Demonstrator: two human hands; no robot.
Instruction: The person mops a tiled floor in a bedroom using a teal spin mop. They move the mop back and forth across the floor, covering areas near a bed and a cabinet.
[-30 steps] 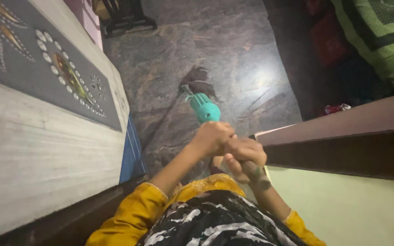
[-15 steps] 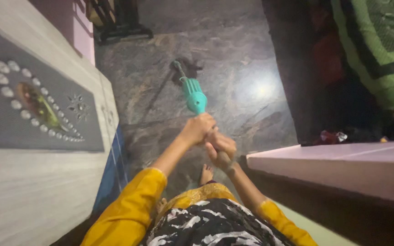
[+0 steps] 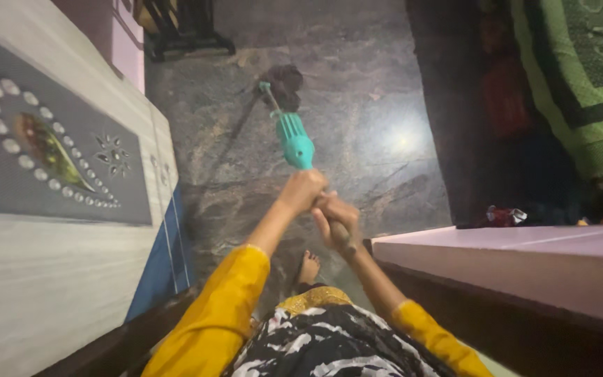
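The left hand [image 3: 303, 190] wraps tight around the mop handle [image 3: 294, 143] just below its teal grip, and the right hand [image 3: 335, 218] clasps the same handle right behind it. The handle slants away over the dark stone floor [image 3: 378, 105] to the dark mop head [image 3: 284, 84], which rests on the floor well ahead of a bare foot [image 3: 308, 267]

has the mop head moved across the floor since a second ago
Yes. The dark mop head has been pushed away from the person, toward the black stand at the far end of the stone floor; it now lies much nearer that stand.
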